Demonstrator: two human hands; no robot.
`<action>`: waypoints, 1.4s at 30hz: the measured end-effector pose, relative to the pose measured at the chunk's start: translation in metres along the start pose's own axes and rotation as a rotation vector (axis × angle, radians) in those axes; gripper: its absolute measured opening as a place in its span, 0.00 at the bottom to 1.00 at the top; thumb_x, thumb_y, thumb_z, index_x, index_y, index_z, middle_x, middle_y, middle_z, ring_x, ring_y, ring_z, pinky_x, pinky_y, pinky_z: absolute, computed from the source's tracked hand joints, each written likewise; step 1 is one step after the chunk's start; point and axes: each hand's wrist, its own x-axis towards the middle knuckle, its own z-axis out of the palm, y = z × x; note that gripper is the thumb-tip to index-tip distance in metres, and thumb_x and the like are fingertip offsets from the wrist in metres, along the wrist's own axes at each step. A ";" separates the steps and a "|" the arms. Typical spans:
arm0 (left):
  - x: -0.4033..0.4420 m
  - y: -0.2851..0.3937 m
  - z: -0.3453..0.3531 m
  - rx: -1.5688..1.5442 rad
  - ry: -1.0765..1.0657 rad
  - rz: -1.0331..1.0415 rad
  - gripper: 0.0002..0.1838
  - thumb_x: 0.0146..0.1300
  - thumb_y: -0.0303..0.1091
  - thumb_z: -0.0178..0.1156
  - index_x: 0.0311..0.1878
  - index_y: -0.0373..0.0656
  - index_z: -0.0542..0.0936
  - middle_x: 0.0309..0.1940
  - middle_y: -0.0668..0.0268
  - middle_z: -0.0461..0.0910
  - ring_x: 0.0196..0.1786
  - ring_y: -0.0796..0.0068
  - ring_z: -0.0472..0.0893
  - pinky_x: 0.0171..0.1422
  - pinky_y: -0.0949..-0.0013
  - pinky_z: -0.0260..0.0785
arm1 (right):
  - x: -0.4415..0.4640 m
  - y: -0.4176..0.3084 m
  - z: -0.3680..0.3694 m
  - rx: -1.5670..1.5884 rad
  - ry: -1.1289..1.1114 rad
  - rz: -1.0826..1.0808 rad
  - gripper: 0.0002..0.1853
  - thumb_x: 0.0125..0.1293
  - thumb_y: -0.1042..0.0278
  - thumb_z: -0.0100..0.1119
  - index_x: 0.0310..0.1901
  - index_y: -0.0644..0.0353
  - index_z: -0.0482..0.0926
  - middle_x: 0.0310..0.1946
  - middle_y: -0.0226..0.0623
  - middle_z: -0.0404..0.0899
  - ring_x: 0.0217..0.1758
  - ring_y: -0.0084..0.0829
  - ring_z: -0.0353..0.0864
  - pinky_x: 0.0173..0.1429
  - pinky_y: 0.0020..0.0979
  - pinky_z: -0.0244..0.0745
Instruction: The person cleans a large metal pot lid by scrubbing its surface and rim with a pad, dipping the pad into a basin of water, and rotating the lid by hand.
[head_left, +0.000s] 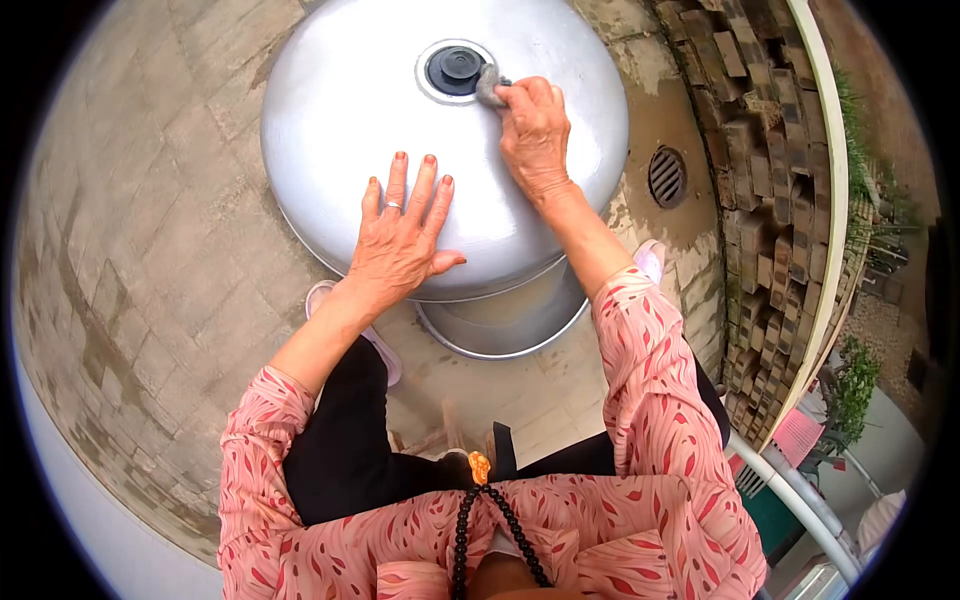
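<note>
A large domed silver metal lid [330, 130] fills the top middle of the view, with a round black knob [460, 66] at its centre. It rests on a silver metal vessel [505, 325], whose lower rim shows toward me. My left hand [400, 235] lies flat on the near side of the lid, fingers spread, a ring on one finger. My right hand [535, 135] pinches a grey scouring pad [490, 86] and presses it against the lid beside the knob's right edge. The underside of the pad is hidden.
Paving [150, 200] surrounds the vessel. To the right are a round floor drain [667, 176], a patch of wet ground and a wall of stacked bricks [770, 200]. My shoes [650, 260] stand close to the vessel. A white metal rail [800, 510] runs at lower right.
</note>
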 end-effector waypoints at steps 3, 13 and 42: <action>-0.001 -0.001 0.002 -0.003 -0.010 0.003 0.53 0.41 0.63 0.71 0.69 0.42 0.67 0.74 0.49 0.56 0.75 0.39 0.54 0.66 0.34 0.57 | -0.035 -0.027 -0.014 0.156 -0.113 -0.165 0.10 0.54 0.78 0.60 0.37 0.52 0.83 0.35 0.30 0.77 0.40 0.36 0.77 0.40 0.33 0.77; -0.003 0.004 -0.001 -0.038 -0.032 -0.029 0.55 0.42 0.60 0.72 0.72 0.42 0.63 0.75 0.51 0.54 0.77 0.41 0.50 0.69 0.37 0.52 | -0.032 0.017 -0.033 -0.206 0.002 0.129 0.10 0.54 0.76 0.63 0.39 0.55 0.84 0.35 0.34 0.75 0.38 0.39 0.75 0.39 0.37 0.76; -0.004 0.001 0.001 -0.016 -0.040 -0.021 0.55 0.42 0.58 0.73 0.72 0.43 0.62 0.76 0.53 0.52 0.78 0.44 0.49 0.70 0.37 0.54 | -0.129 -0.021 -0.083 -0.056 -0.040 0.225 0.17 0.48 0.83 0.62 0.39 0.51 0.84 0.33 0.32 0.76 0.38 0.39 0.77 0.41 0.35 0.75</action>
